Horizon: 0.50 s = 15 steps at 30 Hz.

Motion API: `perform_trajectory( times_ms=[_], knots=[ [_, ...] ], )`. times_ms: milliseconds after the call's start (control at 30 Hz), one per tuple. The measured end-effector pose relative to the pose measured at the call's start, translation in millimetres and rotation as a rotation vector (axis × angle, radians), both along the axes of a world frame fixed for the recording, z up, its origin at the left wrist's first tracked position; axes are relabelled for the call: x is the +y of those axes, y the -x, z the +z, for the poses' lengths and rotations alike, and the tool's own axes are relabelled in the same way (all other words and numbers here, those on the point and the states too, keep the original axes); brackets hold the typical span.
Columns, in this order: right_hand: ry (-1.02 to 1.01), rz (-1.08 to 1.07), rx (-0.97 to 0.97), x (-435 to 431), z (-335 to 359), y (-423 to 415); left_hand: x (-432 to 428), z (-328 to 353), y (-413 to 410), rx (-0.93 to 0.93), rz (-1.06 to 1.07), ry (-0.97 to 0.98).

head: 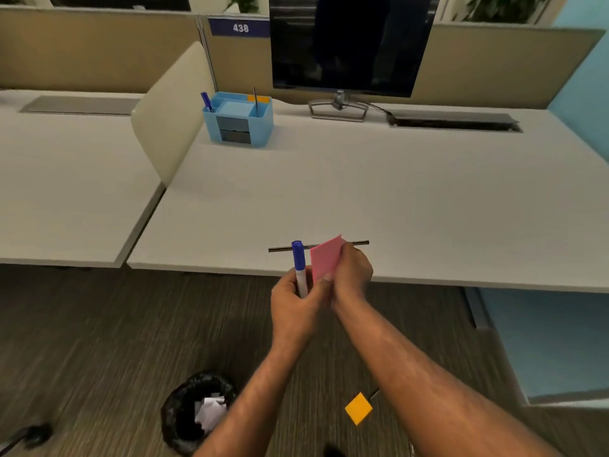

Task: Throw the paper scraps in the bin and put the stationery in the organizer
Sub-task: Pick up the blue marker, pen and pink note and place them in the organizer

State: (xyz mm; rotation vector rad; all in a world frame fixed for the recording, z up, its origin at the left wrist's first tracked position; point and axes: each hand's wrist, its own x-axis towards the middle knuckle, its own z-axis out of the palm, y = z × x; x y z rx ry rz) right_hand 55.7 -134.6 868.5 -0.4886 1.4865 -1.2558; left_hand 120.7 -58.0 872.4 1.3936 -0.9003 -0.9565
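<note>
My left hand point(295, 305) grips a marker point(299, 267) with a blue cap, held upright at the desk's front edge. My right hand point(351, 275) holds a pink sticky-note pad point(324, 257) right beside it, the two hands touching. Behind them a dark pen point(283, 248) lies flat on the white desk point(329, 179). The light blue organizer point(238, 118) stands at the desk's back left with a blue marker, a thin dark pen and an orange pad in it. A black-lined bin point(197, 412) on the floor holds crumpled white paper scraps point(211, 413). An orange sticky-note pad point(358, 408) lies on the floor.
A dark monitor point(349, 44) on a stand sits at the back of the desk, with a cable tray point(453, 121) to its right. A cream divider panel point(171, 110) separates this desk from the left one. Carpet lies below.
</note>
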Motion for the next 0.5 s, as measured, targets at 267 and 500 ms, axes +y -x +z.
perform_trajectory(
  times_ms=[267, 500],
  knots=[
    [0.070, 0.095, -0.021, -57, -4, 3, -39, 8, -22, 0.048, 0.193, -0.071],
    [0.066, 0.113, -0.209, -94, -6, -19, -37, 3, -86, 0.136, 0.249, -0.069]
  ],
)
